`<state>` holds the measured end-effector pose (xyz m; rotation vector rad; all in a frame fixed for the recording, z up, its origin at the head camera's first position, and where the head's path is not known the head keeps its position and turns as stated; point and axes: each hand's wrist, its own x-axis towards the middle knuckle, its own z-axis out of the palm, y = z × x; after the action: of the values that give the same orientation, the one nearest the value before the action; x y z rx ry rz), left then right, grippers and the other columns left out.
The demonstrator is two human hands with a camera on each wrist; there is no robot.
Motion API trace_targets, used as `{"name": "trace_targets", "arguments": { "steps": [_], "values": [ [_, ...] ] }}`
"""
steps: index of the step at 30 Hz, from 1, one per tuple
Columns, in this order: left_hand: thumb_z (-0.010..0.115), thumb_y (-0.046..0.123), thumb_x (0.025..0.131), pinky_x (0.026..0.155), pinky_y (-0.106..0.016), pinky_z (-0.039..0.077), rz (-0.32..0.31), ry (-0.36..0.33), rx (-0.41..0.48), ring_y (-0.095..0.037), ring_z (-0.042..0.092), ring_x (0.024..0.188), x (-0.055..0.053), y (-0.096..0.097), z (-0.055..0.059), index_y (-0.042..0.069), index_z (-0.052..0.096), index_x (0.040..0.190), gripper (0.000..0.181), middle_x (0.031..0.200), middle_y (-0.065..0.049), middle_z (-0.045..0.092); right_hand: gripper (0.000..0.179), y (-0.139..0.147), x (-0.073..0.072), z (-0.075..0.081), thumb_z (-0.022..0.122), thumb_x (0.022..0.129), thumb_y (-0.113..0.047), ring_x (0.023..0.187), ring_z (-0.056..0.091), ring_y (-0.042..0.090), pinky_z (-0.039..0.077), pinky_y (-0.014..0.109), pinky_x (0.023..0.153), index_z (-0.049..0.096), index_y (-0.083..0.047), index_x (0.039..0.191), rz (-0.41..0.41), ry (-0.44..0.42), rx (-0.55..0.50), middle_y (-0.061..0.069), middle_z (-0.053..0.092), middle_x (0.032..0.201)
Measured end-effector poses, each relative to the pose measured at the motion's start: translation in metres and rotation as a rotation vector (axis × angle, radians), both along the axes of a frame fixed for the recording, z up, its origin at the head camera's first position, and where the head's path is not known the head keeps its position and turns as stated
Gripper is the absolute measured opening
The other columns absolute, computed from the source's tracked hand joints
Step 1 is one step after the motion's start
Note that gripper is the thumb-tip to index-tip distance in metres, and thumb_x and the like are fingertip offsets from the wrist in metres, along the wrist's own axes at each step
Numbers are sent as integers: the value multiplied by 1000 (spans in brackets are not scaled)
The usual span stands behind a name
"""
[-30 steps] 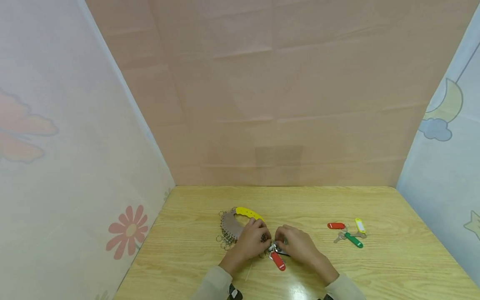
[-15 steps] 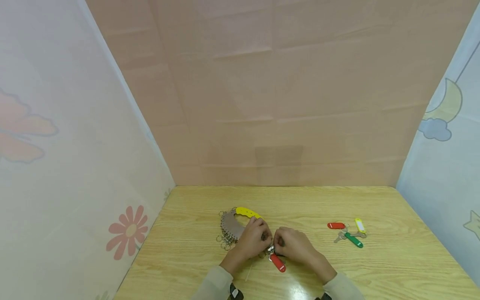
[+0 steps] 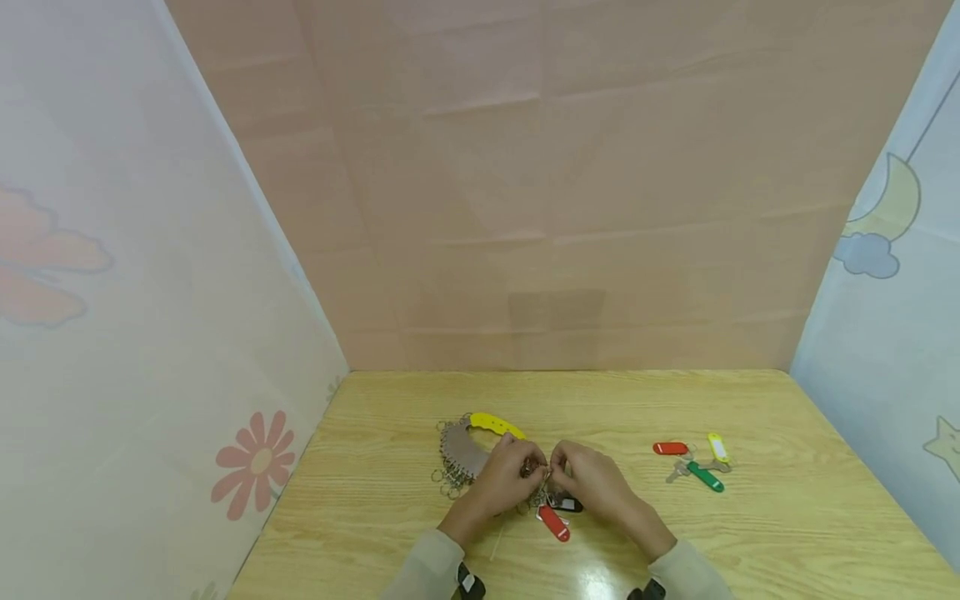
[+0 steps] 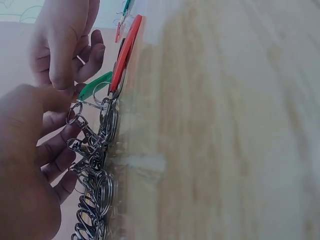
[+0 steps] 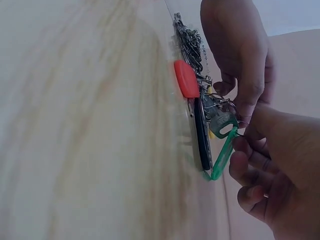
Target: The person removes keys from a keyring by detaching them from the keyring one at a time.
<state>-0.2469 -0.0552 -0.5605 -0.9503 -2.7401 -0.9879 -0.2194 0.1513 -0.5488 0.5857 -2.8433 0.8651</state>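
A ring-shaped key holder lies on the table, with a grey plate (image 3: pixel 462 450), a yellow handle (image 3: pixel 497 424) and metal clasps (image 4: pixel 90 150) with rings along its edge. My left hand (image 3: pixel 506 475) pinches a small ring at the end of one clasp. Meeting it at the fingertips, my right hand (image 3: pixel 592 477) pinches the wire ring of a green key tag (image 5: pixel 224 156), from which a key (image 5: pixel 223 123) hangs. Just below the hands lie a red key tag (image 3: pixel 554 524) and a black key tag (image 3: pixel 567 504). The fingers partly hide the two rings.
Off to the right on the wooden table (image 3: pixel 787 533) lie another red tag (image 3: pixel 670 448), a yellow tag (image 3: pixel 718 448) and a second green tag (image 3: pixel 706 477), with keys. A thin pale strip (image 3: pixel 497 546) lies near my left wrist. Cloth walls (image 3: pixel 570 183) stand behind and at the sides.
My right hand has lifted slightly and its fingertips have come up to those of the left. More of the black tag shows below it now. The left hand stays nearly in place.
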Motion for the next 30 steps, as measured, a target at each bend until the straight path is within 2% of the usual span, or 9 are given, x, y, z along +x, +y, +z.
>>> {"name": "trace_targets", "arguments": {
  "steps": [4, 8, 13, 19, 25, 30],
  "values": [
    [80, 23, 91, 82, -19, 40, 3, 17, -39, -4, 43, 93, 0, 0, 1, 22, 74, 107, 17, 102, 11, 72, 10, 0, -2, 0, 70, 100, -14, 58, 44, -3, 38, 20, 49, 64, -21, 96, -11, -4, -13, -14, 61, 84],
    [82, 23, 90, 84, -21, 41, 1, 26, -72, -5, 44, 95, 0, -1, 0, 22, 74, 108, 20, 104, 10, 73, 14, 1, -4, -1, 72, 98, -12, 55, 42, -3, 36, 20, 47, 64, -22, 95, -15, 1, -41, -14, 63, 84],
    [78, 22, 93, 85, -21, 42, -13, 30, -65, -4, 47, 97, 1, -1, 1, 21, 78, 110, 16, 109, 10, 75, 17, 1, -6, -2, 75, 94, -8, 53, 43, -5, 36, 19, 46, 66, -22, 92, -28, 33, -64, -12, 66, 83],
    [69, 24, 102, 81, -19, 40, -16, 14, -34, -2, 47, 92, 1, -1, 2, 21, 82, 111, 16, 108, 11, 78, 19, 0, -7, -1, 77, 91, -6, 53, 44, -7, 37, 19, 46, 68, -23, 91, -49, 80, -68, -13, 69, 83],
    [68, 24, 105, 79, -18, 41, -7, -3, 6, 0, 47, 88, -2, -1, 1, 21, 84, 107, 16, 103, 13, 78, 21, -1, -9, -2, 78, 89, -8, 55, 43, -7, 36, 20, 49, 67, -25, 89, -70, 113, -37, -14, 69, 83],
    [68, 24, 105, 79, -19, 42, -3, -27, 33, 0, 48, 88, -4, -1, -2, 23, 83, 107, 15, 102, 13, 78, 20, -2, -9, -1, 79, 87, -9, 54, 42, -5, 35, 20, 48, 68, -25, 87, -58, 124, -37, -14, 65, 77]
  ]
}}
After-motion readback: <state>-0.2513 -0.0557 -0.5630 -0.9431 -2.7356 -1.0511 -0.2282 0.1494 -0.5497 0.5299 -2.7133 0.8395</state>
